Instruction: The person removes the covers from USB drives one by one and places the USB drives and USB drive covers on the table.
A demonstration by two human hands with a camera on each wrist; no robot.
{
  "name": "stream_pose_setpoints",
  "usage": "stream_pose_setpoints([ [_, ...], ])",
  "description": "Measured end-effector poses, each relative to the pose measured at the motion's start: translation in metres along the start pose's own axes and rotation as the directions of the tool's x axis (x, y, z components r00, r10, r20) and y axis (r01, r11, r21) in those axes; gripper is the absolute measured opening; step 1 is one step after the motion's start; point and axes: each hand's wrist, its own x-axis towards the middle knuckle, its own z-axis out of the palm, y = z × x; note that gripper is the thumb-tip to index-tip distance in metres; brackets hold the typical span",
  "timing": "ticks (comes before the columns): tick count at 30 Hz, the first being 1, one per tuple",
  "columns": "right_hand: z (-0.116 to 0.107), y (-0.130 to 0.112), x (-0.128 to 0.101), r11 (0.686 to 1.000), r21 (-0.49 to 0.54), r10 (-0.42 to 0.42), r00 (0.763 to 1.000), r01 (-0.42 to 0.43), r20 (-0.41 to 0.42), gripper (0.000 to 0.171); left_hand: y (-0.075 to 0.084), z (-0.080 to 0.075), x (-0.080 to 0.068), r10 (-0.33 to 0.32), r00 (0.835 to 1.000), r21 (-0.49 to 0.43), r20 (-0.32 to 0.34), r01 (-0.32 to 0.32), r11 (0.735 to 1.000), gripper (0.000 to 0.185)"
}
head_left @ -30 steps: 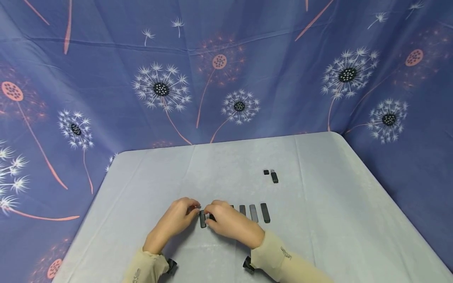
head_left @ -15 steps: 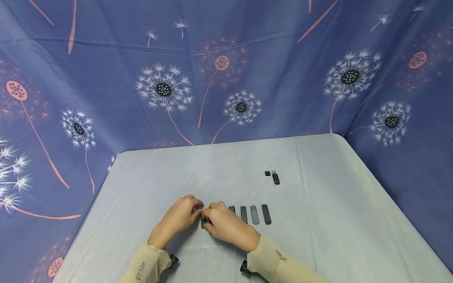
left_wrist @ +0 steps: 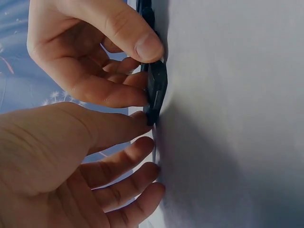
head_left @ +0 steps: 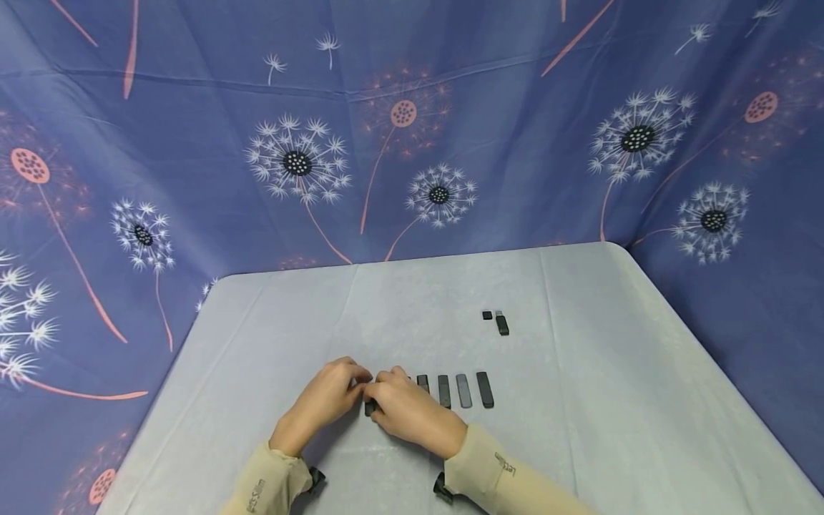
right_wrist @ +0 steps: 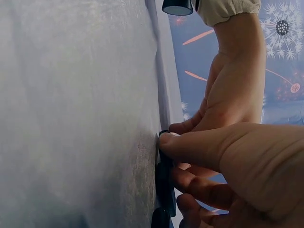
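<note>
In the head view, the right hand (head_left: pixel 412 409) is covering most of a dark stick (head_left: pixel 369 408) and the near end of another stick (head_left: pixel 422 381). The bottom edge is cutting off both sleeves (head_left: pixel 267 481) and the worktop (head_left: pixel 634 404). A black piece (head_left: pixel 487 315) is appearing too small for detail. In the left wrist view, fingers are hiding parts of the dark stick, leaving the left hand's (head_left: pixel 326 400) hold unclear. In the right wrist view, the lower edge is cropping a blurred dark object (right_wrist: pixel 161 218).
</note>
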Motion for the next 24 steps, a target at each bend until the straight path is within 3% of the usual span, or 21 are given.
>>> stream_pose_setpoints([
  [8, 0.0, 0.003, -0.002, 0.998, -0.053, -0.028, 0.999, 0.026, -0.041, 0.016, 0.003, -0.002, 0.0, -0.047, 0.999, -0.032, 0.0, 0.047, 0.998, 0.005],
  [17, -0.006, 0.005, -0.003, 0.999, -0.024, -0.039, 0.989, 0.036, -0.139, 0.015, 0.003, -0.004, 0.002, -0.127, 0.984, -0.122, -0.122, 0.112, 0.986, 0.007],
  [22, -0.01, 0.009, -0.003, 0.999, 0.034, -0.023, 0.988, 0.029, -0.151, 0.015, 0.003, -0.004, 0.003, -0.152, 0.975, -0.218, -0.164, 0.114, 0.969, 0.007],
  [24, -0.012, 0.011, -0.003, 0.998, 0.058, -0.014, 0.989, 0.023, -0.149, 0.016, 0.002, -0.004, 0.004, -0.166, 0.972, -0.289, -0.165, 0.114, 0.951, 0.008],
])
